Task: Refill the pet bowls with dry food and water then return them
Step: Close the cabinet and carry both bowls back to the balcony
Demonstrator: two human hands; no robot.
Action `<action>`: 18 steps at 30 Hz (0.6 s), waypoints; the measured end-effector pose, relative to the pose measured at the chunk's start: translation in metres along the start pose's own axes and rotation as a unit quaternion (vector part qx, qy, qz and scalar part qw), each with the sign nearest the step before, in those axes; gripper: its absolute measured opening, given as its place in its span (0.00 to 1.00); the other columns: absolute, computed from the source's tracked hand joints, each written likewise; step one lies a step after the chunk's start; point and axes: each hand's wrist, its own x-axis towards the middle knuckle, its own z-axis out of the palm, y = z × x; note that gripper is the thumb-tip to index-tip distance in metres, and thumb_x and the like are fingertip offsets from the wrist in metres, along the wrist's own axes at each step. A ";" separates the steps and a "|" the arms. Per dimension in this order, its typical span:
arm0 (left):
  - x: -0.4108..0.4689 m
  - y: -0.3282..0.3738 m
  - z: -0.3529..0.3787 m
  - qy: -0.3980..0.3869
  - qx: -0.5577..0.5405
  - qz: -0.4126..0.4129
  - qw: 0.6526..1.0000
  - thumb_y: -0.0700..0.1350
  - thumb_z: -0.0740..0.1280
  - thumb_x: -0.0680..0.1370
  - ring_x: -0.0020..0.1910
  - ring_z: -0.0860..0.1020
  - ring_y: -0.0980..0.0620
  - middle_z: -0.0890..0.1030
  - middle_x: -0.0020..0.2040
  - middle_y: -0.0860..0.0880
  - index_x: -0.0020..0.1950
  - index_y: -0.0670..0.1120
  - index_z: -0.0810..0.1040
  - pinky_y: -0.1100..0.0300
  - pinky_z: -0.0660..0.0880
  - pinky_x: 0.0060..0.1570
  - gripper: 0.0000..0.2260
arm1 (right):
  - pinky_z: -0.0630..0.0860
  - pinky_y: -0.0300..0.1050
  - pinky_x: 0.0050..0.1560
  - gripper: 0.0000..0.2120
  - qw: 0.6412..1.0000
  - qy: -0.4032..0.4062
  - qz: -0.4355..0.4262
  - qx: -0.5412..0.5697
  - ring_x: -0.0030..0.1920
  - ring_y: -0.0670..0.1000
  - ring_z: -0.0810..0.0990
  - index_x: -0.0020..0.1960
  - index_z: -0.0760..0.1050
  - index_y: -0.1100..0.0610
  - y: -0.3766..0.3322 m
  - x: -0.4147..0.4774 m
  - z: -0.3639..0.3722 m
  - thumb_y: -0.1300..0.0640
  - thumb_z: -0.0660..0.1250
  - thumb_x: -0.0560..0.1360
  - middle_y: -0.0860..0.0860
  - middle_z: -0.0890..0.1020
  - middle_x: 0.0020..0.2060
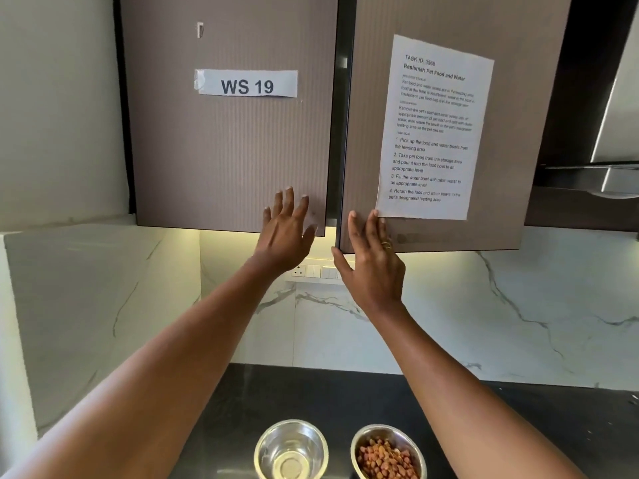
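Observation:
Two steel bowls stand on the black counter at the bottom of the head view. The left bowl (291, 451) looks to hold clear water; the right bowl (388, 452) holds brown dry food. Both my arms reach up to the wall cabinet. My left hand (287, 229) lies flat with fingers spread on the lower corner of the left door (228, 140). My right hand (371, 254) has its fingers on the front and thumb behind the lower edge of the right door (366, 133), which stands slightly ajar. The food bag is not in view.
A "WS 19" label (246, 84) is on the left door, a printed task sheet (432, 129) on the right door. A socket and switch strip (316, 271) sits on the marble backsplash. A steel range hood (601, 174) hangs at right. The black counter (501, 420) runs under the cabinets.

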 end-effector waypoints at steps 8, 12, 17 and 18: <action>0.037 -0.018 0.042 -0.024 -0.023 -0.015 0.999 0.54 0.56 0.85 0.80 0.31 0.36 0.30 0.82 0.41 0.84 0.52 0.38 0.32 0.47 0.78 0.34 | 0.82 0.60 0.64 0.28 0.998 -0.056 -0.031 0.007 0.81 0.66 0.61 0.82 0.65 0.55 0.009 0.013 0.032 0.50 0.64 0.84 0.65 0.61 0.81; 0.041 -0.020 0.061 -0.003 -0.038 -0.016 0.999 0.55 0.53 0.86 0.78 0.27 0.37 0.27 0.81 0.42 0.83 0.52 0.36 0.31 0.43 0.77 0.33 | 0.79 0.59 0.66 0.28 0.996 -0.088 -0.032 0.004 0.83 0.64 0.56 0.83 0.63 0.53 0.013 0.019 0.049 0.51 0.62 0.85 0.63 0.56 0.83; 0.041 -0.019 0.070 0.020 0.002 -0.018 1.000 0.65 0.53 0.84 0.79 0.31 0.34 0.29 0.81 0.39 0.83 0.49 0.36 0.33 0.42 0.76 0.38 | 0.79 0.61 0.66 0.29 0.993 -0.114 -0.038 -0.005 0.84 0.65 0.54 0.82 0.65 0.53 0.018 0.023 0.069 0.56 0.64 0.82 0.63 0.56 0.83; 0.041 -0.018 0.072 0.025 0.015 -0.020 0.999 0.65 0.55 0.83 0.79 0.31 0.33 0.30 0.81 0.38 0.83 0.48 0.36 0.32 0.43 0.76 0.40 | 0.80 0.61 0.65 0.30 0.992 -0.119 -0.039 -0.008 0.84 0.65 0.54 0.82 0.66 0.53 0.019 0.025 0.072 0.57 0.64 0.81 0.63 0.57 0.83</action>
